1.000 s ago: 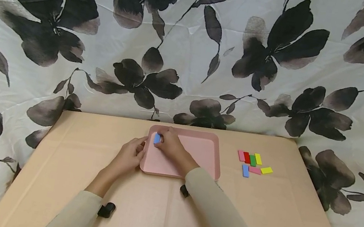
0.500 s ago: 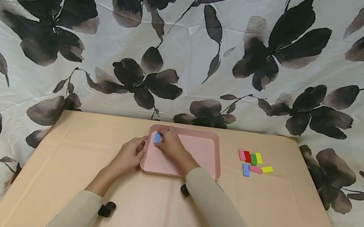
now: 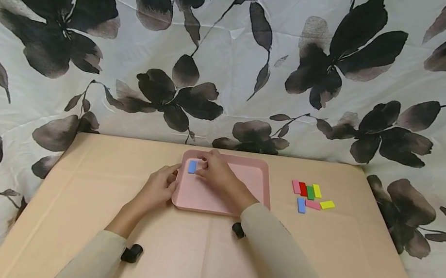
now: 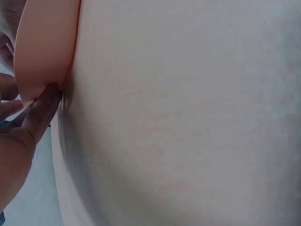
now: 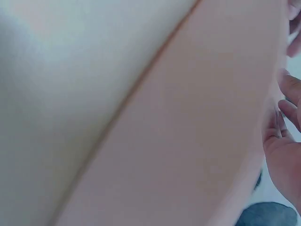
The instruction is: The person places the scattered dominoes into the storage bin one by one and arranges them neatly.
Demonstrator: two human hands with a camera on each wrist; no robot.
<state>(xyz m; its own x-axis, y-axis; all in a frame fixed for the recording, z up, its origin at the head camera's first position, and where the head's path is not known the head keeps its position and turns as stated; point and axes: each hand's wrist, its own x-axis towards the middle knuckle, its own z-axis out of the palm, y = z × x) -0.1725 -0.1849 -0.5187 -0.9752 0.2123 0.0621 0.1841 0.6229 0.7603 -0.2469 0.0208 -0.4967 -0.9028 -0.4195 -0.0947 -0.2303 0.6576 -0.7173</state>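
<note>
A small flat blue rectangular piece (image 3: 192, 167) lies near the far left corner of the pink tray (image 3: 230, 204). Just right of that piece is my right hand (image 3: 220, 178), its fingers loosely bent and apart from it, holding nothing. The left hand (image 3: 158, 188) holds the tray's left side; in the left wrist view its thumb presses low on the tray wall (image 4: 47, 42) while other fingers lie at the rim. In the right wrist view the right hand (image 5: 284, 155) shows only at the edge, beyond the tray wall (image 5: 188, 117).
Right of the tray, several flat pieces lie on the tan table (image 3: 202, 263): a red piece (image 3: 303, 189), a green piece (image 3: 310, 193), another blue piece (image 3: 301, 205), plus pink and yellow ones. A floral cloth (image 3: 236, 62) hangs behind the table.
My right hand has let go of the blue piece and drawn slightly right, leaving the piece lying in the tray. The left hand stays at the tray's side.
</note>
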